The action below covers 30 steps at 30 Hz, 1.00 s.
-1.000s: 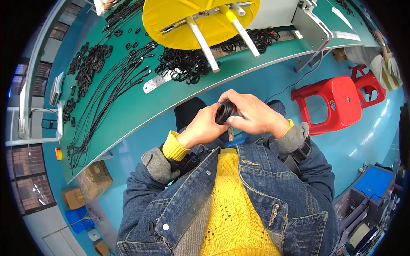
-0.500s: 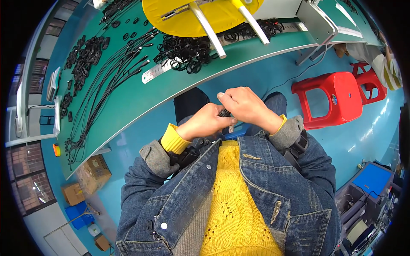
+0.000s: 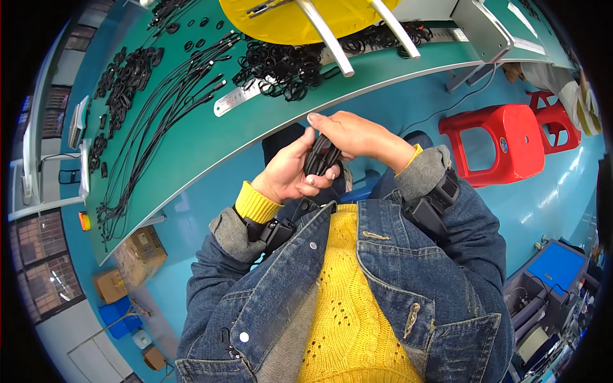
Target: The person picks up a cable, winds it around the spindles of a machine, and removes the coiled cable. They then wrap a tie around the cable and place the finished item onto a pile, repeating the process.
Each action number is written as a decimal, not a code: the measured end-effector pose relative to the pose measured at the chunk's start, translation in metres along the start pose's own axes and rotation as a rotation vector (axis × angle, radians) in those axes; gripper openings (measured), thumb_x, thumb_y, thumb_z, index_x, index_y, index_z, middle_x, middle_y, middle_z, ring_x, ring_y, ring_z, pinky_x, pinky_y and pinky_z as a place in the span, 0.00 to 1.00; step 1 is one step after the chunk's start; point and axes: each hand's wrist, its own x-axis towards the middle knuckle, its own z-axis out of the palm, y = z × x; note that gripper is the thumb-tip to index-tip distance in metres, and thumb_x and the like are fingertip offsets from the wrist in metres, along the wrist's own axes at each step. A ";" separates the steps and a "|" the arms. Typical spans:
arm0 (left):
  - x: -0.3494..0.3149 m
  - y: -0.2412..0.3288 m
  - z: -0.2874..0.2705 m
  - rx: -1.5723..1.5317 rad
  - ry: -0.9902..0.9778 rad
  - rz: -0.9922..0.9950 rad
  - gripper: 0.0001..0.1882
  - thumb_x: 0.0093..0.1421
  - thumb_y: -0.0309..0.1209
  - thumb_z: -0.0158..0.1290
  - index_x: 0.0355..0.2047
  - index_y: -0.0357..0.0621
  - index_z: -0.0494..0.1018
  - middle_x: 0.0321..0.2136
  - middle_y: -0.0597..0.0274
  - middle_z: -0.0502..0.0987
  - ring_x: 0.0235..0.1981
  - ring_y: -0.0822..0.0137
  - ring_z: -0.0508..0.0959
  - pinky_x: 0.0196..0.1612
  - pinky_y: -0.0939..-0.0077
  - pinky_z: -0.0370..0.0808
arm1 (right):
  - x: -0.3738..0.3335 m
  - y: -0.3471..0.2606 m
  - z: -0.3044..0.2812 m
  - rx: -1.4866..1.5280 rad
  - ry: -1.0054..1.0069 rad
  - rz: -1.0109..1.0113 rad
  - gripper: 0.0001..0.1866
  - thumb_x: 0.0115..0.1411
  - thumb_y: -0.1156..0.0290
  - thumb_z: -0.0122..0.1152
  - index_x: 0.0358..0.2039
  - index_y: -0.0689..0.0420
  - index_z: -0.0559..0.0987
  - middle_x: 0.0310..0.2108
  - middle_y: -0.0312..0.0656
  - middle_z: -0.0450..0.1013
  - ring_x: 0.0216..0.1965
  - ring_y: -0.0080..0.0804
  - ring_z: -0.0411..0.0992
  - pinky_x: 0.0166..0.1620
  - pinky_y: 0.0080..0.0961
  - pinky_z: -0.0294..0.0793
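Left hand (image 3: 285,168) has turned palm-up, clasping one black coil (image 3: 318,158) with the right hand (image 3: 359,135), two red stools (image 3: 518,143) off rightward.

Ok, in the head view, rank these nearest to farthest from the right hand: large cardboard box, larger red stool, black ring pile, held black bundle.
From the right hand:
1. Black bundle: at the hands.
2. Black ring pile: ahead, slightly left, on the table.
3. Larger red stool: right, on the floor.
4. Large cardboard box: far left, low.
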 end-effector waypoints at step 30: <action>-0.208 0.209 -0.057 1.849 1.879 0.654 0.21 0.52 0.39 0.56 0.41 0.37 0.73 0.42 0.46 0.73 0.43 0.52 0.73 0.45 0.63 0.71 | -0.026 0.068 0.038 0.240 0.180 0.029 0.12 0.57 0.66 0.54 0.23 0.63 0.72 0.14 0.32 0.66 0.17 0.15 0.63 0.22 0.18 0.62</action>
